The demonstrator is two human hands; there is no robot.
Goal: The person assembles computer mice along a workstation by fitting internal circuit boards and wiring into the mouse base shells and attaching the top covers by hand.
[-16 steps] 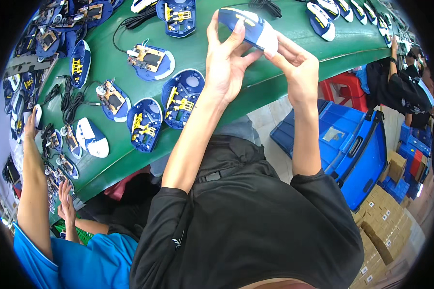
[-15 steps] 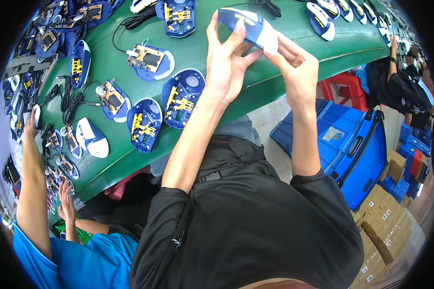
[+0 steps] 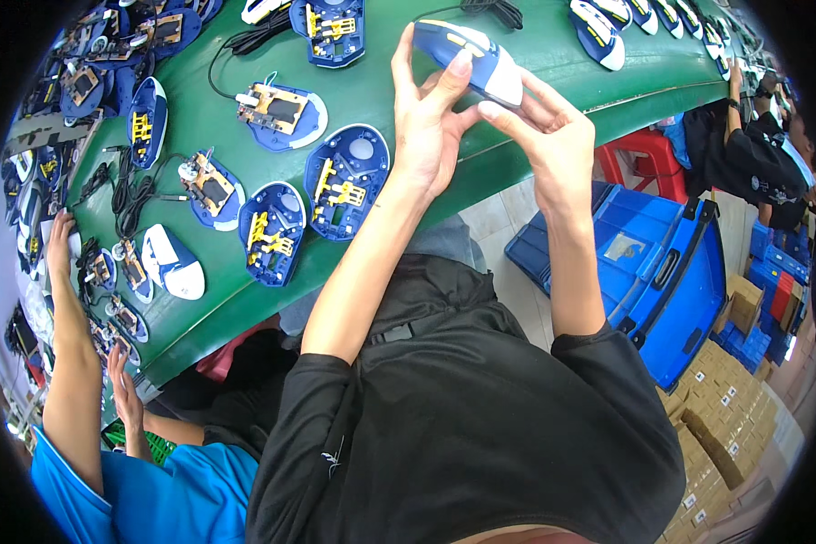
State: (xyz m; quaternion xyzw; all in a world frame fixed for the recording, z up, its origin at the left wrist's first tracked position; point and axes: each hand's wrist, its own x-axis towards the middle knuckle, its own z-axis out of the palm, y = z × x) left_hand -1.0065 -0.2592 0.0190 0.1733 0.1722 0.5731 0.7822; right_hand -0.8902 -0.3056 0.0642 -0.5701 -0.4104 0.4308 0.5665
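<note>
Both of my hands hold one computer mouse (image 3: pixel 471 60) above the table's near edge; its shell is blue and white with yellow side buttons. My left hand (image 3: pixel 431 122) grips its left end, thumb on the side with the yellow buttons. My right hand (image 3: pixel 553 131) closes on the white end, thumb at the lower edge. Below and left of my left hand lie two upturned mouse shells, a larger one (image 3: pixel 364 161) and a smaller one (image 3: pixel 272 234), with yellow parts inside. A mouse base with a circuit board (image 3: pixel 281 116) sits farther off.
The green table (image 3: pixel 245 177) carries black cables (image 3: pixel 134 195), another blue-white mouse (image 3: pixel 174 263) and a row of mice (image 3: pixel 597 34) at far right. A co-worker's arm (image 3: pixel 72 363) reaches in at left. A blue crate (image 3: pixel 648 272), red stool (image 3: pixel 648 163) and cardboard boxes (image 3: pixel 725 408) stand at right.
The mouse in my hands has tipped slightly and shifted a little downward, showing more of its side. At left, the co-worker's hand has moved and no longer holds a white piece.
</note>
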